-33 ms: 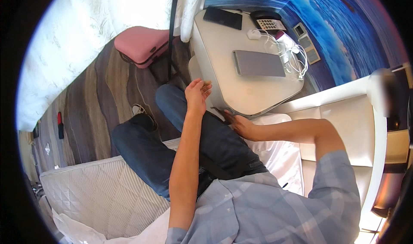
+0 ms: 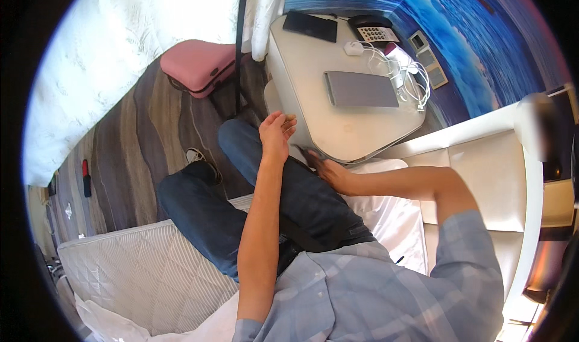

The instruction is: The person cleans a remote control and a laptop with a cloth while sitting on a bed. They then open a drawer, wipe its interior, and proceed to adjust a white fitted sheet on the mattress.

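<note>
My left hand (image 2: 276, 138) is held above my left-to-right stretched thigh (image 2: 301, 194), palm turned up and fingers curled in. At its fingertips shows a small tan bit, too small to name. Lower and to the right, beside the table's rounded front corner, my right hand (image 2: 330, 173) is closed, its fingers partly in shadow. A thin dark piece (image 2: 303, 151) sticks out from those fingers toward the table's side; its kind cannot be made out. The white table (image 2: 313, 110) stands just beyond both hands.
On the table lie a grey closed laptop (image 2: 362, 90), a black tablet-like slab (image 2: 310, 27), a desk telephone (image 2: 375, 31) and white chargers with cables (image 2: 416, 88). A pink case (image 2: 199, 64) stands on the striped carpet, near a black pole (image 2: 240, 52). A mattress (image 2: 145, 269) lies at lower left.
The dark piece at my right hand and its fingers have shifted slightly up and left. My left hand stays nearly in place.
</note>
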Demonstrator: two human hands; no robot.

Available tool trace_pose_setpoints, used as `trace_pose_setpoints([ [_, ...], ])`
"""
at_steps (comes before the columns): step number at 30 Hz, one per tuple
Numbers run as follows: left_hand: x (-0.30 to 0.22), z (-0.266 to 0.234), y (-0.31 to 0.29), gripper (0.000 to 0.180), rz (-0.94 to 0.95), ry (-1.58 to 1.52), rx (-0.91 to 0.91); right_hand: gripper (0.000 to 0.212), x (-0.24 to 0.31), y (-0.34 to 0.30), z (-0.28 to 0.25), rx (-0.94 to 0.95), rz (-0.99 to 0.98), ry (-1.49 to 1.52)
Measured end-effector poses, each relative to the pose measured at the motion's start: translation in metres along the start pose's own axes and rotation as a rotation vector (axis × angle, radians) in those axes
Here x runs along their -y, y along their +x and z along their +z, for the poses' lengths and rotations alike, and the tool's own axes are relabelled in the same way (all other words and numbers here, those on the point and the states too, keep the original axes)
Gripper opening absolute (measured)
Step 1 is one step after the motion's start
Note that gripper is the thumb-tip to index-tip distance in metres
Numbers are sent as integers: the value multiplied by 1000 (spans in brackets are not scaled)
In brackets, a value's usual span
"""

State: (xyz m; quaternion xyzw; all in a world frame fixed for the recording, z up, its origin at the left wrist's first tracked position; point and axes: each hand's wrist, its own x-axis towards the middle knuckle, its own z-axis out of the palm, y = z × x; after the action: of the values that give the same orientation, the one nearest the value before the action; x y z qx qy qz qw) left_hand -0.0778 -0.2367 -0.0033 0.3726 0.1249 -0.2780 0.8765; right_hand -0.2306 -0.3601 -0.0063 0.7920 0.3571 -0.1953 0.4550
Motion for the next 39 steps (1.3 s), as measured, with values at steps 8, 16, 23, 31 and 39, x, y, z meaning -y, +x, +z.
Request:
trace_pose_setpoints([
  [8, 1, -12, -2, 13, 85, 129, 26, 43, 32, 15, 23, -330, 299, 103],
  [16, 1, -11, -2, 14, 105, 147, 35, 40, 39, -91, -2, -536, 694, 1154],
  [23, 5, 4, -2, 15, 87, 199, 1, 22, 62, -100, -12, -1640, 1914, 2878],
  [31, 47, 84, -90, 18, 347, 305, 157, 38, 24, -14, -5, -1626, 2260, 3379],
  [39, 109, 99, -94, 18, 488, 871, 432, 40, 8, -51, 79, -2220, 2129, 2872],
])
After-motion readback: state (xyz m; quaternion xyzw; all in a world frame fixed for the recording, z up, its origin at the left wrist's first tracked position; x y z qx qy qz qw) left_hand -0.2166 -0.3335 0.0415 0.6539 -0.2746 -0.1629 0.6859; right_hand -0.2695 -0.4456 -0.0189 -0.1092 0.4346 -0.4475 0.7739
